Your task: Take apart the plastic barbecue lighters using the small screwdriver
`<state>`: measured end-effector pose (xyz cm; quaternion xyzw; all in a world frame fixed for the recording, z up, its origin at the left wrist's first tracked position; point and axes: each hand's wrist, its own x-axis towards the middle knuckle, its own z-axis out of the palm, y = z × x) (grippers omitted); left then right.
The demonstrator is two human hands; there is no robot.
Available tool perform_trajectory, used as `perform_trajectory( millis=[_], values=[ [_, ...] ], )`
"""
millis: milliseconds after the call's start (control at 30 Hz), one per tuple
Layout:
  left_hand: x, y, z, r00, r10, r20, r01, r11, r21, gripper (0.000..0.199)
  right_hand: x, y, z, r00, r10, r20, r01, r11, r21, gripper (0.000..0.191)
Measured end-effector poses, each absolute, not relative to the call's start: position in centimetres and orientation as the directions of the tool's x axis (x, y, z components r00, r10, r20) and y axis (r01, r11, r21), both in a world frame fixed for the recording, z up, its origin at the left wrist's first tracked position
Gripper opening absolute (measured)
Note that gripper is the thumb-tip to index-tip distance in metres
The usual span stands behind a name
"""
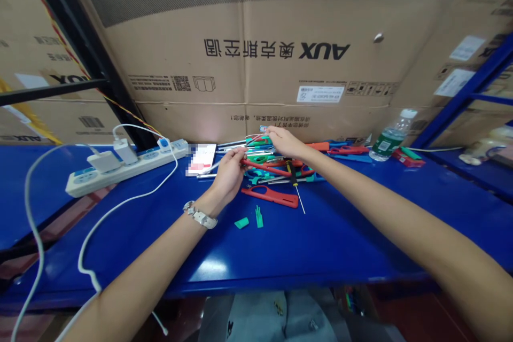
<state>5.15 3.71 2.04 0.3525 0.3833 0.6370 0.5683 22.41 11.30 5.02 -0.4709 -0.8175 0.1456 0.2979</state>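
My left hand (pixel 229 173), closed, grips the end of a red long-necked lighter casing (pixel 269 168) above the pile. At the back, my right hand (pixel 284 141) is closed in a pinch, with a small blue-and-white labelled piece (pixel 263 129) at its fingertips. Under both hands lies a heap of red and green lighter parts (pixel 260 159) with metal tubes. A black-and-yellow screwdriver (pixel 294 175) rests on the heap's front, its shaft pointing toward me. In front lie a loose red casing (pixel 276 196) and two small green pieces, one a pronged part (pixel 258 217) and one a cap-like part (pixel 241 223).
A phone (pixel 205 157) lies left of the heap. A white power strip (pixel 128 165) with chargers and trailing white cables (pixel 84 248) occupies the left side. To the right stand a water bottle (pixel 390 136) and a red box (pixel 409 158). Large cardboard boxes (pixel 256 80) wall the back.
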Motion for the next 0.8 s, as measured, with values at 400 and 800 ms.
perform_trajectory(
  millis=[400,800],
  values=[
    [4.4,3.2,1.6,-0.052,0.994,0.096,-0.391,-0.108,0.914,0.009,22.4,13.9,2.7,-0.376,0.889,0.262,0.916,0.399,-0.039,0.035],
    [0.6,6.3,8.3,0.246,0.940,0.236,0.864,-0.323,0.387,0.022,23.0,12.7,2.8,-0.368,0.902,0.227,0.930,0.358,0.086,0.041]
  ],
)
